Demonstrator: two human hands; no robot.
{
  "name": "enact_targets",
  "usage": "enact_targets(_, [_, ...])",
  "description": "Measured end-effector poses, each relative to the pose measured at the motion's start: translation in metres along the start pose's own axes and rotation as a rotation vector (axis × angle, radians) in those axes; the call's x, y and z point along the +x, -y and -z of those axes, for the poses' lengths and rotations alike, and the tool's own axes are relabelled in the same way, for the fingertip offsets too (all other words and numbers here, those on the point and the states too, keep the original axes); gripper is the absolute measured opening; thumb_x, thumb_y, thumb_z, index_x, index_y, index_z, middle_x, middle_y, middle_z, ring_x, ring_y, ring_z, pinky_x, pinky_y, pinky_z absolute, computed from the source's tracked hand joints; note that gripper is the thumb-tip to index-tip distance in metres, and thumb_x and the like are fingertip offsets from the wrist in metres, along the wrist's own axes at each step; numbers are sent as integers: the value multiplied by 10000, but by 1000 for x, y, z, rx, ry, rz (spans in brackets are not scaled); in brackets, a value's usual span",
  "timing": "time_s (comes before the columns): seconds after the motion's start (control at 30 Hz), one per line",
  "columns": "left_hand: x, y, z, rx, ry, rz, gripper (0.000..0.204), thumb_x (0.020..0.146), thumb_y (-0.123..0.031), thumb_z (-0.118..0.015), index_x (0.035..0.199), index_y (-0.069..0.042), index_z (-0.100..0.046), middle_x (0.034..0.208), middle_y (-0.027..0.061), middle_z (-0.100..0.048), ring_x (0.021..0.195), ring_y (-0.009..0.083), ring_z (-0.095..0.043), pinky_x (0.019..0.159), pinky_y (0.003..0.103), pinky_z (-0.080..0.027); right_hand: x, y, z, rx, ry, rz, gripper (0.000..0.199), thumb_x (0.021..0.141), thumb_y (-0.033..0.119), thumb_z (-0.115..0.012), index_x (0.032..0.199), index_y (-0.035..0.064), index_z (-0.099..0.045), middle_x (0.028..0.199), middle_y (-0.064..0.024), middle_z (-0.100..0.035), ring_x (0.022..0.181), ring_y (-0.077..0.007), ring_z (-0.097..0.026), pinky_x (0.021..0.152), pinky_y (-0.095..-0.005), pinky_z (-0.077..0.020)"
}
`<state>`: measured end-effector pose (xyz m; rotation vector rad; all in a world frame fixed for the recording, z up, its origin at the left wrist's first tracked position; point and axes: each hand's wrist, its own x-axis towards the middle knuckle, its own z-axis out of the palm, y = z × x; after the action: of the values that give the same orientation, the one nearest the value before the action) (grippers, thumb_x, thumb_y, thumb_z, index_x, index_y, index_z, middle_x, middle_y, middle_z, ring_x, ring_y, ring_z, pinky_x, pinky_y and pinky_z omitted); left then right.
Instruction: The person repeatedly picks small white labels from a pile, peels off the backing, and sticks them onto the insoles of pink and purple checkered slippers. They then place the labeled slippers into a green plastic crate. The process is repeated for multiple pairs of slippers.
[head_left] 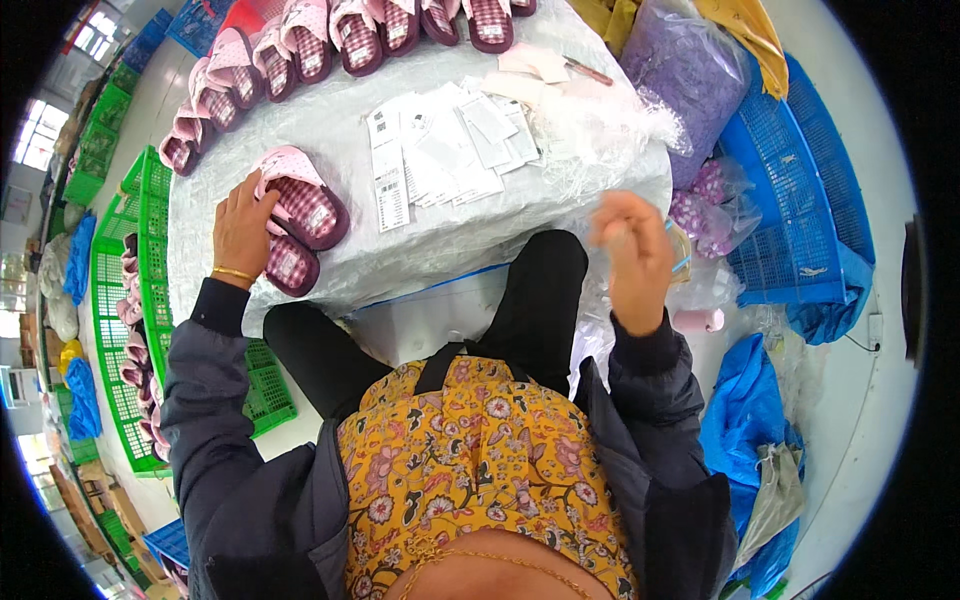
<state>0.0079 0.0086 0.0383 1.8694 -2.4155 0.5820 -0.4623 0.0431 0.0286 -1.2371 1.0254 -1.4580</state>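
The worktop (330, 130) is the biggest thing here, round and wrapped in pale sheet. Two blue crates (800, 200) stand to its right, and green crates (120, 330) stand to its left. A purple bag (690, 70) lies at the far right of the worktop. A row of about ten pink checked slippers (300, 50) curves along the far edge. Two more slippers, a pair (305, 215), lie at the near left edge. A heap of white paper tags (440, 150) lies in the middle, too many to count.

The left hand (243, 232) lies flat on the pair, fingers spread over the slippers, not gripping. The right hand (630, 255) is up in the air near the right edge. It is blurred, so I cannot tell whether its fingers hold anything.
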Motion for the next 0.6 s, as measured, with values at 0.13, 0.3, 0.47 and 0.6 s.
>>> enact_targets(0.13, [-3,-14,19,-190,-95,-28,569,713,8,-573,1273,-91,-580,1446,180,-419,1302,373,-415,1084,455,-337,-2,104,-76,518,1111,444,325,863,225,-730,1084,-1,-655,1022,-142,-675,880,-275,-662,754,-334,-531])
enact_targets(0.3, [-23,-30,18,-325,-169,39,540,744,-22,-637,1277,-82,-576,1455,198,-408,1307,383,-416,1079,458,-347,9,102,-98,453,816,662,165,865,183,-663,798,32,-671,793,-101,-645,702,-275,-635,653,-345,-514])
enact_targets(0.47, [-47,-50,17,-478,-252,176,469,740,-64,-709,1200,-63,-623,1379,229,-460,1241,405,-458,1024,481,-400,138,31,-98,-609,263,344,186,888,127,-625,740,26,-576,669,-85,-563,608,-198,-540,598,-312,-434])
enact_targets(0.6, [-40,-68,7,-567,-376,96,455,732,-57,-694,1177,-48,-603,1376,217,-459,1244,383,-469,1032,476,-386,262,-105,-13,-1263,405,832,283,875,233,-615,1094,58,-654,1101,-148,-657,1068,-339,-592,945,-449,-439])
